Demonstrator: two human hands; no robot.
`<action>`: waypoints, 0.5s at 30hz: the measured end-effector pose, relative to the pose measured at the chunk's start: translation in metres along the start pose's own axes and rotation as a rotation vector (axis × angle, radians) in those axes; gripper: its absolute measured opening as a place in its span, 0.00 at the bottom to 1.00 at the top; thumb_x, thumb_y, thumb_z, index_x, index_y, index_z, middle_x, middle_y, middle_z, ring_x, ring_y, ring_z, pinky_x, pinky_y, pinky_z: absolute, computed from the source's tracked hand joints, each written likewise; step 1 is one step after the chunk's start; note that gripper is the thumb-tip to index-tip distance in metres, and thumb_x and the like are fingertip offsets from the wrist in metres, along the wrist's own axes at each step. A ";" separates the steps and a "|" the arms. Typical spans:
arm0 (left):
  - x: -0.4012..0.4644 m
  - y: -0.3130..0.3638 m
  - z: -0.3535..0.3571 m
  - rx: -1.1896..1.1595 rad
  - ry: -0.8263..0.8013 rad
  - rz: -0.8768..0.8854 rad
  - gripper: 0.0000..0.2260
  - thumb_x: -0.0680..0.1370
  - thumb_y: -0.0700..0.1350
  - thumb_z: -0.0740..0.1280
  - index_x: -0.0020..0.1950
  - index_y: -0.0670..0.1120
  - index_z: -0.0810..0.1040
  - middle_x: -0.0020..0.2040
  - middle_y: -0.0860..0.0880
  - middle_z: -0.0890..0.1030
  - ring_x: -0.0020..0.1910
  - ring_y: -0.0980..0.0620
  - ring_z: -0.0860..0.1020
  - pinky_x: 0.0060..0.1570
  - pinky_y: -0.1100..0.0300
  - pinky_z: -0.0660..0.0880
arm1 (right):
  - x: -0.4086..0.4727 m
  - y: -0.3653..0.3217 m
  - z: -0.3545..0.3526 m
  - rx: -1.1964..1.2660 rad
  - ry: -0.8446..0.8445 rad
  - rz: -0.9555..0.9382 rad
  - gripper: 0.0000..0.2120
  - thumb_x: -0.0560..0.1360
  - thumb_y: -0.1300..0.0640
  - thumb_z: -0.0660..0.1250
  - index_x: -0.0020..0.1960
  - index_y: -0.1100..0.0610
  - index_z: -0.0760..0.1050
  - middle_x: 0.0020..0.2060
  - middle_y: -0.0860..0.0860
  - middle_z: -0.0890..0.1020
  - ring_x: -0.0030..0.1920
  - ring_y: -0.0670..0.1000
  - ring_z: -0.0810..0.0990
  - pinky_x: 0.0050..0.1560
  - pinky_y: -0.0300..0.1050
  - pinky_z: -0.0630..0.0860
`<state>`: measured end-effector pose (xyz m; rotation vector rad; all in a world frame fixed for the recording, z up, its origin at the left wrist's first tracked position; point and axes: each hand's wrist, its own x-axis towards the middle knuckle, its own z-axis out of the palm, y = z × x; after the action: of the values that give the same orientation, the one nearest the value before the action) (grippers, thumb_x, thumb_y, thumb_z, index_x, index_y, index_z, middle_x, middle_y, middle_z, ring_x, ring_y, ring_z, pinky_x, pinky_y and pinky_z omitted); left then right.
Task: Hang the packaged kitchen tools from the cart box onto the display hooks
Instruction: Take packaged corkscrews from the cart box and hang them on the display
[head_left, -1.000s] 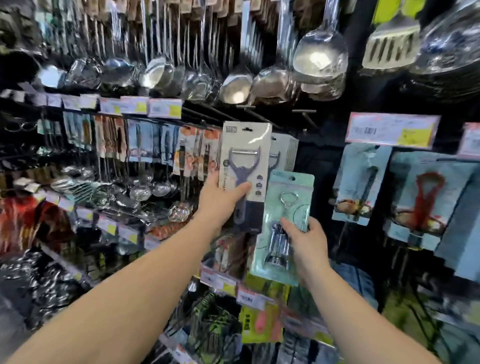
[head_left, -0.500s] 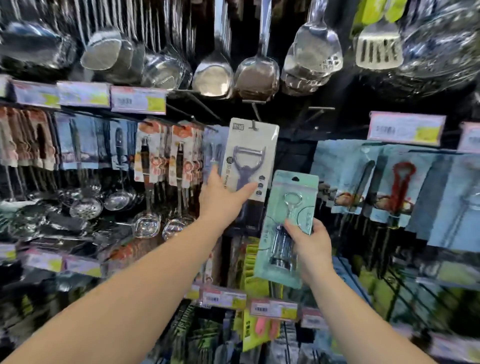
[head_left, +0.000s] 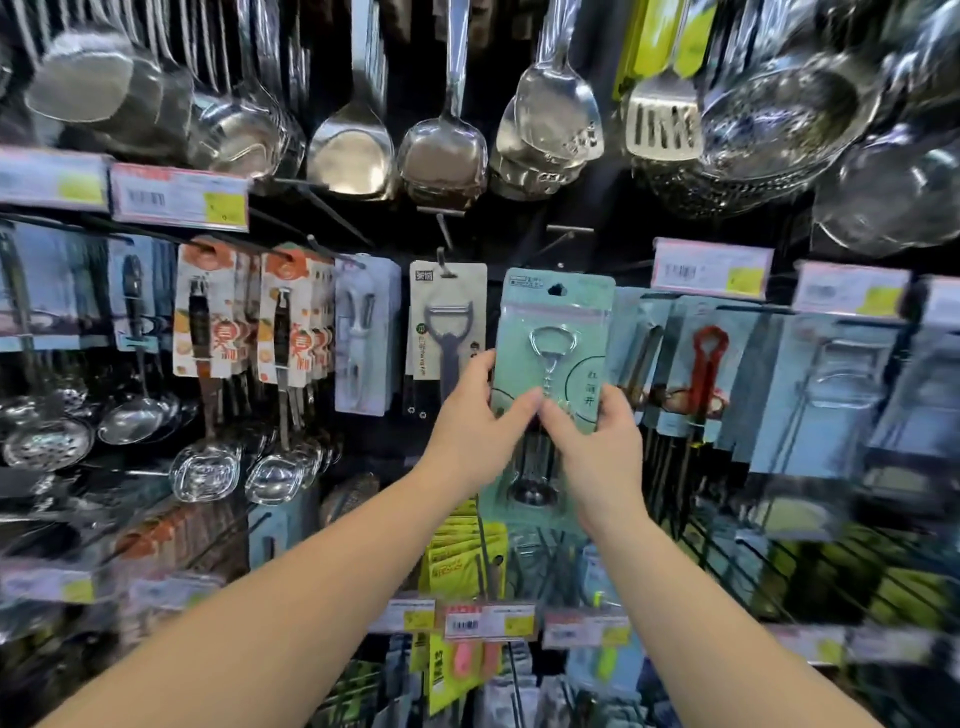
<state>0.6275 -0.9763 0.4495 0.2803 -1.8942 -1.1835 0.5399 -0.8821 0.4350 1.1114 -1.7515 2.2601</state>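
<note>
A mint-green packaged corkscrew (head_left: 553, 338) is held upright in front of the display, its hang hole near the top. My left hand (head_left: 475, 421) grips its left edge and my right hand (head_left: 592, 447) grips its lower right side. Just left of it, a white packaged peeler (head_left: 447, 332) hangs on a display hook (head_left: 441, 257). A bare hook (head_left: 556, 244) juts out above and behind the corkscrew pack. The cart box is out of view.
Steel ladles and spatulas (head_left: 441, 150) hang overhead. Orange-card peelers (head_left: 291, 322) hang to the left, blue-card tools (head_left: 706, 364) to the right. Price tags (head_left: 711, 267) line the rails, and yellow packs (head_left: 462, 561) hang below my hands.
My left hand has let go of the white peeler pack, now hanging on its hook, and moved right onto the corkscrew pack. My right hand has raised that pack higher.
</note>
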 end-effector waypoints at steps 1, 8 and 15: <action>0.000 0.001 0.002 -0.020 0.003 0.016 0.21 0.79 0.46 0.69 0.70 0.53 0.67 0.56 0.60 0.80 0.57 0.62 0.79 0.62 0.58 0.76 | 0.000 -0.002 0.000 0.014 0.001 -0.010 0.11 0.72 0.60 0.74 0.48 0.48 0.75 0.43 0.39 0.85 0.45 0.38 0.82 0.47 0.36 0.77; 0.009 0.010 0.001 -0.059 0.072 0.066 0.14 0.81 0.43 0.66 0.62 0.58 0.68 0.56 0.59 0.81 0.55 0.63 0.80 0.55 0.65 0.75 | 0.010 -0.013 0.002 0.028 -0.032 -0.036 0.12 0.71 0.57 0.75 0.53 0.52 0.77 0.47 0.45 0.85 0.48 0.43 0.83 0.47 0.38 0.78; 0.021 0.010 0.004 -0.041 0.026 0.057 0.13 0.81 0.45 0.66 0.62 0.59 0.71 0.59 0.60 0.80 0.57 0.65 0.78 0.58 0.63 0.74 | 0.020 -0.009 0.003 0.128 -0.042 0.061 0.08 0.74 0.60 0.72 0.50 0.53 0.75 0.44 0.42 0.84 0.43 0.35 0.82 0.48 0.34 0.79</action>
<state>0.6140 -0.9807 0.4682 0.2172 -1.8416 -1.1740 0.5303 -0.8887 0.4541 1.1509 -1.6982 2.4335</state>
